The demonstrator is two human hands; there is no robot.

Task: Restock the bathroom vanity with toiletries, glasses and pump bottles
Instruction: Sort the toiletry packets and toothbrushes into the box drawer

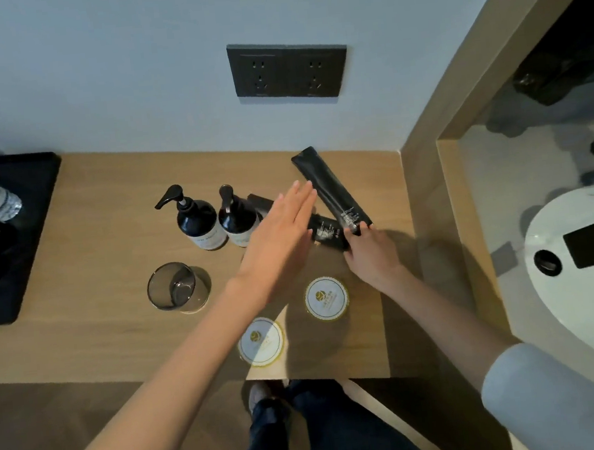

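Head view of a vanity restock, toiletry stage. The right hand (pixel 373 255) grips the near end of a long black packet (pixel 326 185), thumb and fingers curled round it, so that the packet lies on the wooden tabletop (pixel 98 215) slanting away toward the wall; holding it by one end probably lets it be swung into line. The left hand (pixel 280 235) reaches forward from a nearly straight arm, palm down, fingers (pixel 299 203) straight and together and holding nothing, above a second black packet (pixel 325 231) that runs under it and meets the first near the right hand; the flat pose suggests it is about to press or slide that packet square. Whether the left palm touches the packet cannot be told. Two dark pump bottles (pixel 199 223) (pixel 239 221) stand upright side by side just left of the packets, spouts turned left, seemingly already set. A glass (pixel 176 287) stands in front of them, apart. Two round printed paper covers (pixel 326 298) (pixel 261 340) lie flat near the front edge, probably meant for glasses. A black tray (pixel 28 200) with water bottles sits at far left, a wall socket (pixel 288 69) above, a white sink (pixel 584 287) at right. Judged state: bottles placed, packets being arranged, covers not yet used
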